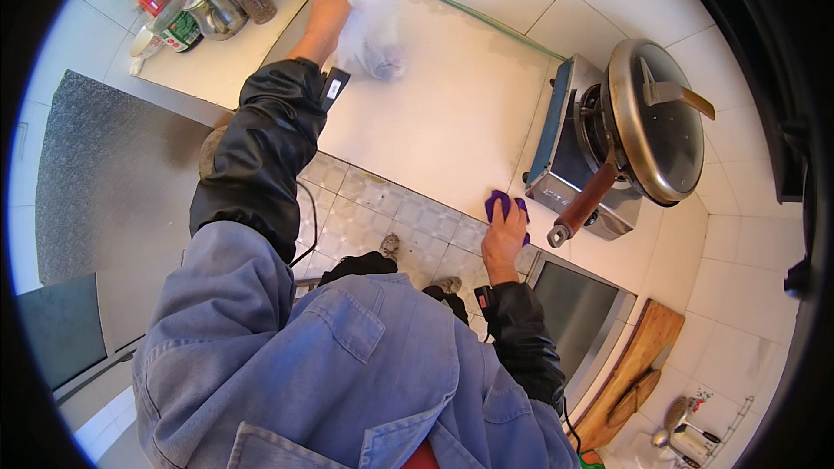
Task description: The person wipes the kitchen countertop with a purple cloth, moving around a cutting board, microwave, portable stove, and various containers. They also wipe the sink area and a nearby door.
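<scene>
My left hand (326, 21) is closed on the gathered top of a translucent plastic bag (374, 6), at the far left of the white countertop (430, 124). Something bundled shows dimly in the bag's lower end; what it is cannot be told. Near the counter's front edge, beside the gas stove, my right hand (505, 238) grips a purple cloth (498, 203) against the surface. Parts of the cloth stick out past the fingers on both sides.
A gas stove (573, 163) carries a lidded pan (658, 124), its wooden handle (586, 202) pointing towards me. Jars and a metal pot (218, 13) crowd the far left counter. A wooden board (632, 371) and hanging utensils (677, 417) are at the lower right.
</scene>
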